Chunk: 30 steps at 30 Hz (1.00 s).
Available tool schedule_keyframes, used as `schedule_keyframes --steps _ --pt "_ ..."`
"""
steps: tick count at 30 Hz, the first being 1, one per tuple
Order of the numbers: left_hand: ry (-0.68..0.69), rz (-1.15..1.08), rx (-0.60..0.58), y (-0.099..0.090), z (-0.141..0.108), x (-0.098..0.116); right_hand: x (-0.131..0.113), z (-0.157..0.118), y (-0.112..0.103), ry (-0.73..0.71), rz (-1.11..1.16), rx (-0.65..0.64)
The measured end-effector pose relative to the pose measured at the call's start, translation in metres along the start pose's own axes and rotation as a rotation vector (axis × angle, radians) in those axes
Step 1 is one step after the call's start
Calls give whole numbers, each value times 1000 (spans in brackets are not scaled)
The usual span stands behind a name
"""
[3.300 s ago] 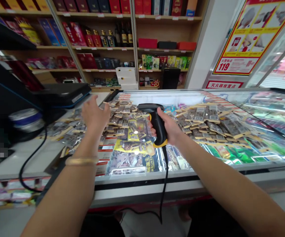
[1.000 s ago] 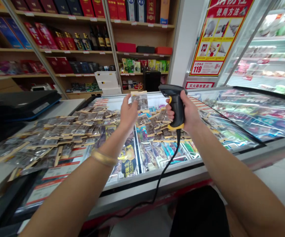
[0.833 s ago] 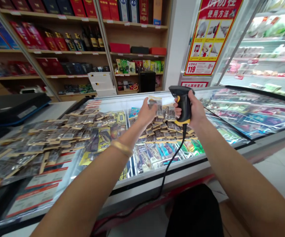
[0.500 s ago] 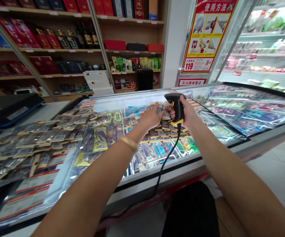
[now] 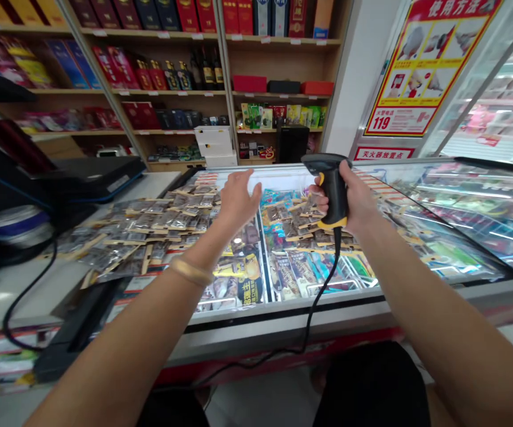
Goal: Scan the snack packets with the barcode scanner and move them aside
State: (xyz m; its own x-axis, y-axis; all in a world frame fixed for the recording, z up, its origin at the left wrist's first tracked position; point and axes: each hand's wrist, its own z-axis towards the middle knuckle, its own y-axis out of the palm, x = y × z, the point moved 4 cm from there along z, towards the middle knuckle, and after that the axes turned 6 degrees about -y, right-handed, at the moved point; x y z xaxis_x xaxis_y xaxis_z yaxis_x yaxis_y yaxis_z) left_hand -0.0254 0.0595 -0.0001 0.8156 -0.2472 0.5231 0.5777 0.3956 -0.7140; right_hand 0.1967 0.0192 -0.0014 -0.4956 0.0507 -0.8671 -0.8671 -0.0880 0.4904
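Note:
My right hand (image 5: 359, 198) is wrapped round the handle of a black and yellow barcode scanner (image 5: 337, 198), held upright above the glass-topped freezer. From the scanner's base a black cable (image 5: 315, 305) runs down over the freezer's front edge. Thumb and fingers apart, my left hand (image 5: 239, 198) hovers between two heaps of small clear packets with tan strips, and nothing shows in it. The larger heap of packets (image 5: 136, 231) spreads to its left. A second heap of packets (image 5: 298, 222) lies to its right, below and beside the scanner.
Under the freezer's glass lie bagged goods (image 5: 289, 273). On the left stands a counter with a dark device (image 5: 100, 178) and a looped black cord (image 5: 13, 302). Behind are shelves of boxes and bottles (image 5: 171, 74). A red poster (image 5: 429, 65) hangs at the right.
My left hand has lifted off the right-hand heap of packets and moved left. The view has turned leftward, bringing the counter in. The scanner stays in my right hand.

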Motion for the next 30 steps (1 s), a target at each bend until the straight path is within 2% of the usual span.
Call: schedule_keyframes --steps 4,6,8,10,14,18,21,27,30 --pt "-154 99 127 -53 3 -67 49 -2 62 160 34 -52" --pt "-243 181 152 -72 1 -97 74 -5 86 248 32 -92" --pt "-326 295 137 -83 -3 -122 97 -7 101 296 37 -147" --pt "-370 418 92 -85 -10 -138 115 -9 108 326 38 -188" --pt "-327 546 2 -77 -21 -144 136 -13 102 359 20 -220" --pt "-330 583 -78 -73 -24 -140 137 -19 96 359 11 -263" --pt "-354 588 -97 -76 -24 -141 135 -22 96 363 -6 -293" --pt "-473 532 -159 -86 -31 -146 136 -25 97 362 -14 -295" --pt "-447 360 -102 -91 -31 -151 137 -26 98 367 -13 -301"
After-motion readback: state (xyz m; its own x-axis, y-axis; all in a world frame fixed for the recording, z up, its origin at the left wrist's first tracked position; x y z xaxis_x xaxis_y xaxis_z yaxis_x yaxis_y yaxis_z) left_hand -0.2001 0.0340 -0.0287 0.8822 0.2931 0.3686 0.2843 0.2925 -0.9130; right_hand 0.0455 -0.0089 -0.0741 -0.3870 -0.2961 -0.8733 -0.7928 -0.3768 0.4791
